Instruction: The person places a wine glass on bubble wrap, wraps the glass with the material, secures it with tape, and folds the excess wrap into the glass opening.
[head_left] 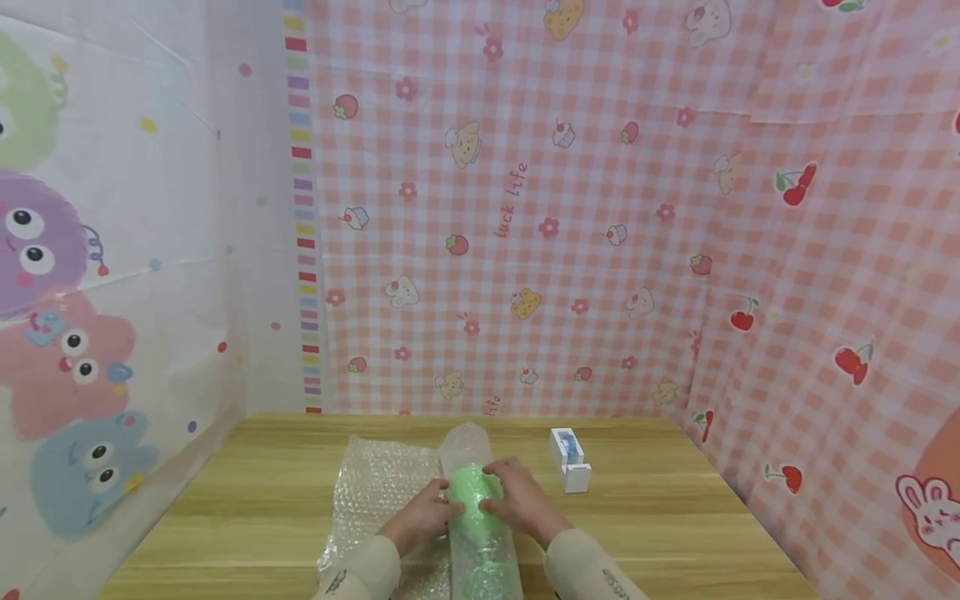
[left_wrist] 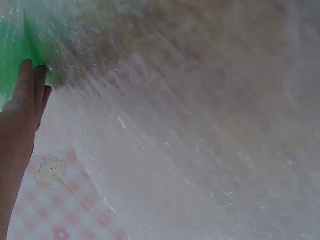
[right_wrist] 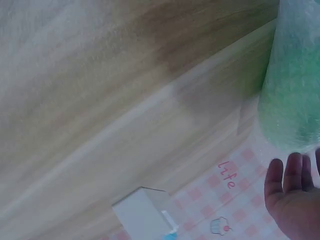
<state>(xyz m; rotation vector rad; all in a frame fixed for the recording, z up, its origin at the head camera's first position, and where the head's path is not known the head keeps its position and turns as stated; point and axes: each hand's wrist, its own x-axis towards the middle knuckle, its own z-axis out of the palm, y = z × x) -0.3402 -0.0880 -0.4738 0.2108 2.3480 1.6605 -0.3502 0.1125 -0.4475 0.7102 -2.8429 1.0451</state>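
A green object (head_left: 476,492) lies rolled in clear bubble wrap (head_left: 463,443), lengthwise on the table before me; its exact kind is blurred by the wrap. It shows a wide far part and another round green part nearer me. My left hand (head_left: 422,518) holds the bundle's left side, its fingers against the green in the left wrist view. On the opposite side my right hand (head_left: 528,503) grips the bundle, thumb on top and fingers bent at the far end. In the right wrist view the fingertips (right_wrist: 294,167) meet the wrapped green end.
A flat sheet of bubble wrap (head_left: 382,475) spreads to the left of the bundle. At the right stands a white tape dispenser (head_left: 576,477) with a blue roll. Behind the wooden table (head_left: 645,467) hangs a pink checked cloth (head_left: 510,250), with more cloth at both sides.
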